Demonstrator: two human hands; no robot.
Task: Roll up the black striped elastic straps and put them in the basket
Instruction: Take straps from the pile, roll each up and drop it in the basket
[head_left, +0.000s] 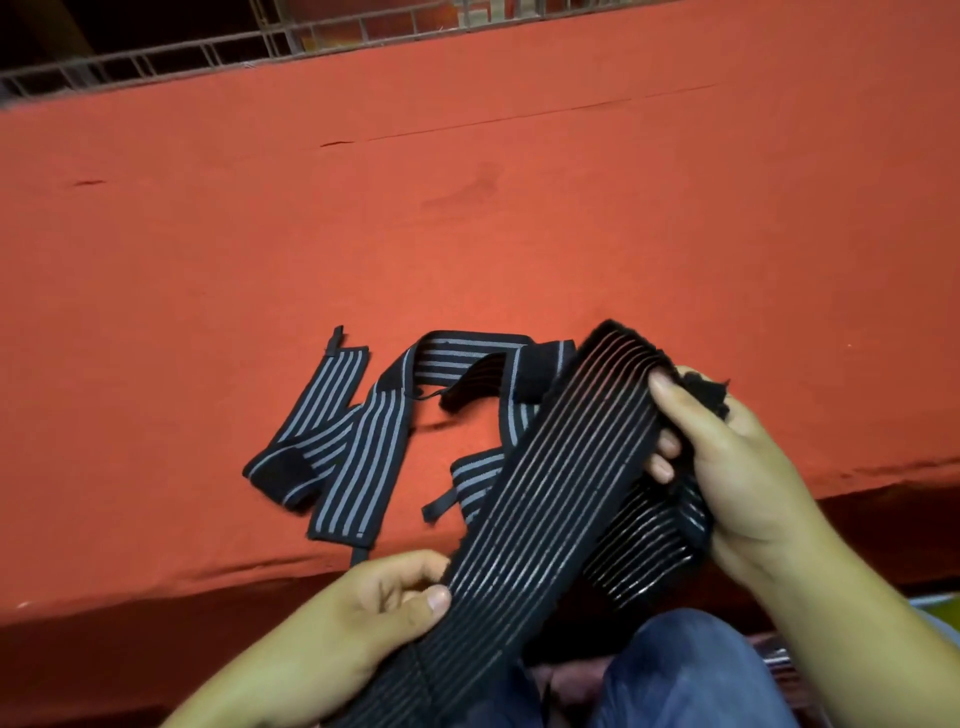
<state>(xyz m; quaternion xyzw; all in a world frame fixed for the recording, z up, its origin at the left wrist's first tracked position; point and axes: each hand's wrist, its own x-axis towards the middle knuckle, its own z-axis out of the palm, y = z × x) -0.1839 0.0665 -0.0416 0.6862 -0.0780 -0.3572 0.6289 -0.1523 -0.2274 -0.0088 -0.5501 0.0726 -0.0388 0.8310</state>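
Left hand (332, 623), lowest in view: thumb and fingers pinch the near edge of a wide black striped strap (550, 493). Right hand (737, 467): fingers and thumb curled round the strap's far end, with a bunched fold below the palm. Strap runs slanted between both hands, above a knee in blue denim (691, 675). Narrower striped straps (353, 447): loose and unrolled on the red cloth surface (363, 208), just beyond the hands. Metal railing (260, 47) at the far edge.

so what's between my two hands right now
In the head view, the wide black striped strap spans the gap: the left hand pinches its lower stretch, the right hand grips its upper, bunched part.
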